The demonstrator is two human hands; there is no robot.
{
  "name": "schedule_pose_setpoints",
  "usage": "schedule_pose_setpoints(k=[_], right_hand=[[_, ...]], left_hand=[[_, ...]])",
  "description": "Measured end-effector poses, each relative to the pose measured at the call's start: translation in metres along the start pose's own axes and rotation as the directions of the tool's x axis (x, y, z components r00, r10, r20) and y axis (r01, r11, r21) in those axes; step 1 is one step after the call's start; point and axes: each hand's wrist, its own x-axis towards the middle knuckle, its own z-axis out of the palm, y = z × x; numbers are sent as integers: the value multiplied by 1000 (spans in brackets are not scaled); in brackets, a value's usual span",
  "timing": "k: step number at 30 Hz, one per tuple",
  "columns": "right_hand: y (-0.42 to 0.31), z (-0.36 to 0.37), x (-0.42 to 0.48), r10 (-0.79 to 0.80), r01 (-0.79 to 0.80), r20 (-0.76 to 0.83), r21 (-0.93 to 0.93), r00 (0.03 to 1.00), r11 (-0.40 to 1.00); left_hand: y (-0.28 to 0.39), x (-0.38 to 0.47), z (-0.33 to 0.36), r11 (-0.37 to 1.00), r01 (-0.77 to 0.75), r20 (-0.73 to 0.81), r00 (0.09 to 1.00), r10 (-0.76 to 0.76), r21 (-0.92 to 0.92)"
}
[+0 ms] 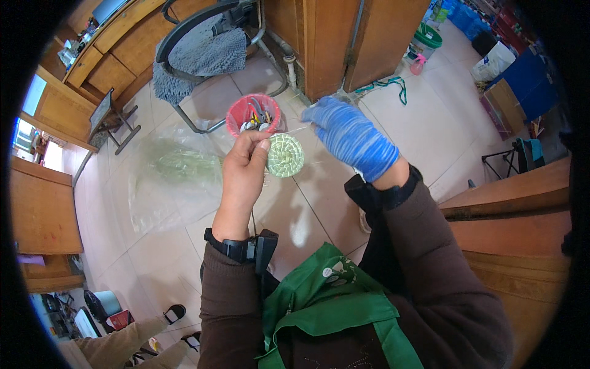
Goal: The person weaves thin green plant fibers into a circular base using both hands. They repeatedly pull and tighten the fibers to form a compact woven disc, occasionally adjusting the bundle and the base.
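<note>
A small round coil of pale green plant fibre [286, 156], stitched in rings, is pinched at its left edge between the thumb and fingers of my left hand [245, 168], which is bare. My right hand [348, 136] wears a blue knitted glove and is up and to the right of the coil. Its fingertips hold a thin pale strand [295, 131] that runs across to the coil's top edge. Beyond my left hand is a red basket [232, 108] lined with clear plastic, with pliers or similar hand tools inside.
A clear plastic bag [177, 175] of green stalks lies on the tiled floor at left. A chair with a grey fluffy cover [203, 55] stands beyond it, beside a wooden door [378, 41]. Another person's legs [124, 339] are at lower left. A cardboard box [503, 106] sits at right.
</note>
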Motion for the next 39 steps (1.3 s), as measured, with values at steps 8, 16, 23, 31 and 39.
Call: schedule_pose_setpoints(k=[8,16,23,31,39], right_hand=[[-32,-2,-5,-176,181,-165,21,971,983],[-31,14,2,45,96,-194,657,980,748],[-37,16,-2,81,44,-177,609,981,792],[-35,18,2,36,55,-168,506,985,861],[-34,19,2,35,66,-163,572,986,817]], left_hand=[[12,-5,6,945,-137,-38,987,155,298],[18,-9,5,936,-216,-29,972,233,276],[18,-12,6,938,-241,-40,965,258,248],[13,-11,5,950,-231,-35,969,244,210],[10,-10,5,936,-259,-28,961,273,240]])
